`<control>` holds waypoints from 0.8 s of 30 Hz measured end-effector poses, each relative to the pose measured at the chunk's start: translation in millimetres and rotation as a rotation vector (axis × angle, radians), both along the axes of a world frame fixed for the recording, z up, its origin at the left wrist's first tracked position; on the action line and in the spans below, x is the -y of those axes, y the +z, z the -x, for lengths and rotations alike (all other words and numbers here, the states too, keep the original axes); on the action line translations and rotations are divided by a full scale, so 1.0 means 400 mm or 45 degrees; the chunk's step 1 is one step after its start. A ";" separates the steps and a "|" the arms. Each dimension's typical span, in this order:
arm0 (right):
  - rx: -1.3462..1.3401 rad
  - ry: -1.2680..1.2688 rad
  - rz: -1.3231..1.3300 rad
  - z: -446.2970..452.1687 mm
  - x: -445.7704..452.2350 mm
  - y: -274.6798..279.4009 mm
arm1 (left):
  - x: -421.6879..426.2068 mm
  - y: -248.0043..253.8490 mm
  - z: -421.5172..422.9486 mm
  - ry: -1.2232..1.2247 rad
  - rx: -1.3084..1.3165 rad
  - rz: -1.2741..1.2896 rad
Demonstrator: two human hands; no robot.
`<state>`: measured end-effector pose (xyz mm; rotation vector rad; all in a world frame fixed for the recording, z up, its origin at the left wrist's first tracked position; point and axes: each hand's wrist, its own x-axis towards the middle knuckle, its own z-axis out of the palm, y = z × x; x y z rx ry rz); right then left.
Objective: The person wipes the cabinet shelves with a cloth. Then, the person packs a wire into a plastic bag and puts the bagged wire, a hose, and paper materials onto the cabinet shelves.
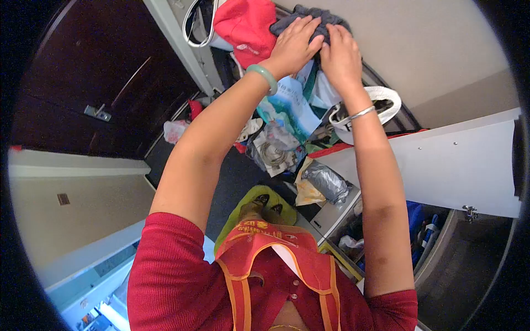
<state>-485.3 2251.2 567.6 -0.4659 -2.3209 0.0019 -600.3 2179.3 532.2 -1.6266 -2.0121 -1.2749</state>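
Observation:
My left hand, with a green bangle at its wrist, lies on a bundle of dark grey cloth at the top of the view. Beside it, my right hand rests on the same cloth, fingers stretched out. Neither hand is closed round the fabric. A red fabric item, perhaps a cap or bag, sits just left of my left hand. Under my wrists are a blue and white printed bag and a white cap. Part of the cloth is hidden by my fingers.
A dark door stands at the left. Shoes and plastic bags crowd the floor below the rack. At the right, a white cabinet door stands open above a storage compartment. A silver-grey package lies nearby.

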 end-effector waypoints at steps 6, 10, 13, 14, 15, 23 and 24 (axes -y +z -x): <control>-0.170 0.236 0.132 -0.099 0.096 -0.013 | 0.141 -0.033 -0.104 -0.004 0.116 -0.011; -0.081 0.412 0.411 -0.233 0.242 -0.131 | 0.283 -0.149 -0.185 -0.014 0.347 0.074; 0.099 0.536 0.809 -0.309 0.319 -0.340 | 0.370 -0.281 -0.250 0.092 0.518 0.235; 0.194 0.499 0.893 -0.327 0.339 -0.402 | 0.390 -0.328 -0.272 0.100 0.567 0.246; 0.294 0.458 0.973 -0.341 0.351 -0.459 | 0.406 -0.374 -0.293 0.107 0.618 0.253; 0.534 0.370 1.116 -0.332 0.278 -0.867 | 0.381 -0.827 -0.432 0.086 1.146 0.482; 0.589 0.336 1.130 -0.319 0.258 -0.902 | 0.358 -0.871 -0.437 0.088 1.142 0.481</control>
